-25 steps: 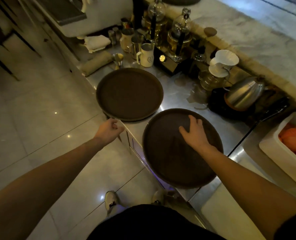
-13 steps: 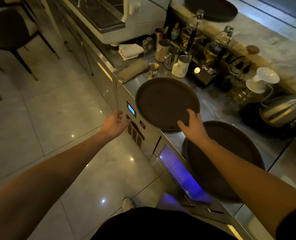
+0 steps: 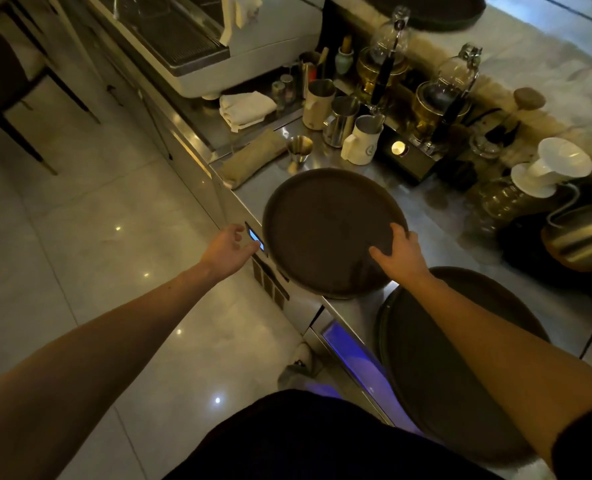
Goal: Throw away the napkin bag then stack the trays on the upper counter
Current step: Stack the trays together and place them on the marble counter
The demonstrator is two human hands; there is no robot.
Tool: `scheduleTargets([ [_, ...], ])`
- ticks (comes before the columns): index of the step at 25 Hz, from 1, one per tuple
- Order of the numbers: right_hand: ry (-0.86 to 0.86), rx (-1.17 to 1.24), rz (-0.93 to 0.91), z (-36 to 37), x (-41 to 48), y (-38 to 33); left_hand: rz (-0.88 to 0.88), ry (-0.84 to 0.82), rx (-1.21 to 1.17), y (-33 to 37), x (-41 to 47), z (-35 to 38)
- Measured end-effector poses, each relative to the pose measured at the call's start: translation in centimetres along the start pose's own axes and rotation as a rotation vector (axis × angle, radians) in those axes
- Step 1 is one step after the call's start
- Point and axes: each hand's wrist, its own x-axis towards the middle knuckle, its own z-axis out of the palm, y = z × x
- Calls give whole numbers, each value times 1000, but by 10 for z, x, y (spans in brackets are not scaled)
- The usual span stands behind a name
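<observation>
A round dark tray [image 3: 325,230] lies on the steel lower counter [image 3: 436,216], its near-left part overhanging the counter's edge. My right hand [image 3: 398,254] grips its right rim, thumb on the tray's surface and fingers curled over the edge. My left hand [image 3: 228,247] hovers just off the tray's left rim with its fingers apart and nothing in it. A second, larger dark tray [image 3: 460,368] sits on the counter under my right forearm. Another dark tray [image 3: 436,12] rests on the marble upper counter [image 3: 547,57] at the top. No napkin bag is in view.
Behind the tray stand metal pitchers [image 3: 339,119], a jigger [image 3: 299,152], siphon brewers [image 3: 439,95], a white dripper [image 3: 550,168] and a kettle [image 3: 585,237]. A folded cloth [image 3: 246,109] and the espresso machine [image 3: 218,39] are at the back left. Tiled floor lies to the left.
My right hand left the near tray and took hold of the far tray's right rim. My left hand came up close to that tray's left edge. The view shifted left along the counter.
</observation>
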Motion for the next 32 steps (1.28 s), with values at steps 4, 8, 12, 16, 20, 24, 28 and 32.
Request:
scheduleTargets([
  [4, -16, 17, 101, -9, 37, 24, -44, -41, 107, 20, 49, 7],
  [8, -49, 46, 162, -6, 57, 46, -58, -108, 197, 27, 84, 19],
  [12, -83, 96, 204, -2, 64, 48, -60, -178, 242, 28, 104, 29],
  [16, -52, 125, 250, 8, 65, 47, -45, -220, 265, 28, 121, 36],
  [20, -24, 135, 358, 13, 67, 43, -35, -263, 244, 30, 140, 39],
  [24, 34, 171, 411, 18, 63, 39, -19, -290, 270, 26, 146, 32],
  [28, 122, 227, 411, 18, 54, 26, 59, -256, 316, 17, 156, 21],
  [32, 164, 267, 442, 14, 37, 12, 173, -244, 345, 26, 161, 9],
])
